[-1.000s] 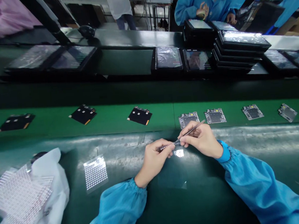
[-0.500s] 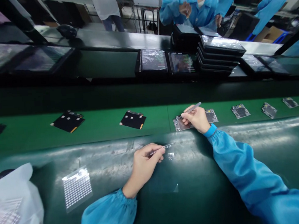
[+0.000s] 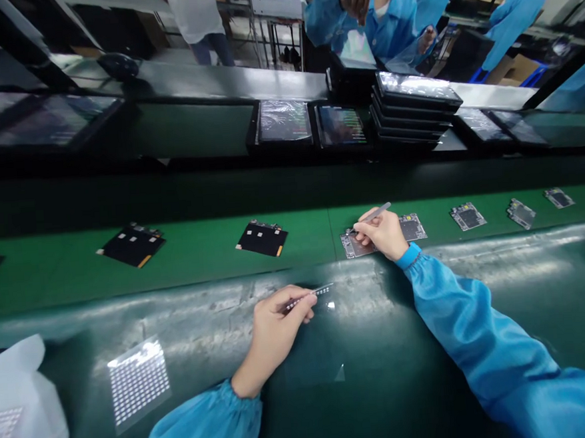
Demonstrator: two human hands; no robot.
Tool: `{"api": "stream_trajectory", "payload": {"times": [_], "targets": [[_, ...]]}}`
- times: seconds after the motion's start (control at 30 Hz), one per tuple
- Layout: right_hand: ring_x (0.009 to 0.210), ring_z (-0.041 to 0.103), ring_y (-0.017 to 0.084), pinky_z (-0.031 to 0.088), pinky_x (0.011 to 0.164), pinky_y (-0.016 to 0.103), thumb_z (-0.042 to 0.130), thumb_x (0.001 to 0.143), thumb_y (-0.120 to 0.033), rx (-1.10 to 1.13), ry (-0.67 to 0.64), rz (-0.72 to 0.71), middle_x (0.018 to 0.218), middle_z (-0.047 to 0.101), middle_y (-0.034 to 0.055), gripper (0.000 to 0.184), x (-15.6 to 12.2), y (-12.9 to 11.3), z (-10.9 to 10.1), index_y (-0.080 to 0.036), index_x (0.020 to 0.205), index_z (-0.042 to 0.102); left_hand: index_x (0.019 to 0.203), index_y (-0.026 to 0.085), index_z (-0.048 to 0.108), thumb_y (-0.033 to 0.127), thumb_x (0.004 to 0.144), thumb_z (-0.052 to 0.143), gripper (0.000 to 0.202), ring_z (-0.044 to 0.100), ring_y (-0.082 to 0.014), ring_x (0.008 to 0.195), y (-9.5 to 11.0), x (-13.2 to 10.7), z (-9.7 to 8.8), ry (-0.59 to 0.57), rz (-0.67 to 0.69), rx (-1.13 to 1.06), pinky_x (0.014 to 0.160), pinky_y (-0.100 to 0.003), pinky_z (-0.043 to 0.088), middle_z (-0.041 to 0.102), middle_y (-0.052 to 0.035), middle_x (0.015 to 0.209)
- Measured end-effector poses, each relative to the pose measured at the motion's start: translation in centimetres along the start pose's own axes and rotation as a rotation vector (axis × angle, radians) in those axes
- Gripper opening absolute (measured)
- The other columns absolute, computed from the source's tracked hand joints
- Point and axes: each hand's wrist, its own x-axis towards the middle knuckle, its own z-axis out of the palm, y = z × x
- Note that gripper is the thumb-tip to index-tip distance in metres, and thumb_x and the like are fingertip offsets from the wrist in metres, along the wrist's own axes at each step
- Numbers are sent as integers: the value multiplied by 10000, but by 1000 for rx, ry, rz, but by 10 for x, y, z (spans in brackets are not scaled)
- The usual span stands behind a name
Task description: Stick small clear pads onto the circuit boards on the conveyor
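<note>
My left hand is closed, pinching a clear sheet with small white stickers along its top edge. Between the fingers of my right hand is a pair of grey tweezers, slanting down to the left. Their tips are over the left part of a circuit board on the green belt, and I cannot tell whether they touch it. That hand covers the board's middle; more of the circuit board surface shows at its right. The left hand is nearer to me, apart from the boards.
Black-covered boards lie left on the belt; several bare boards lie right. A white-dotted sticker sheet and a plastic bag are at left. Beyond stand stacked black screen units and a co-worker in blue.
The view has shifted slightly. Both my hands keep their grips and nearly the same pose. Across the line, a co-worker's hand has risen and a shiny film shows below it.
</note>
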Motion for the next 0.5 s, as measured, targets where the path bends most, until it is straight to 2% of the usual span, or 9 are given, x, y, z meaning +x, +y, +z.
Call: {"api": "stream_trajectory", "payload": {"times": [0.5], "targets": [[459,633,141,511,423,223,808,701,-438,-35,-23,-55,611,700,28,349,-8,5,-17,-171,807,611,689,160,743,205,778,721,102,610,-105,454,2,0,-1,-1,-2,23,473,-183,528,678,5,547]]}}
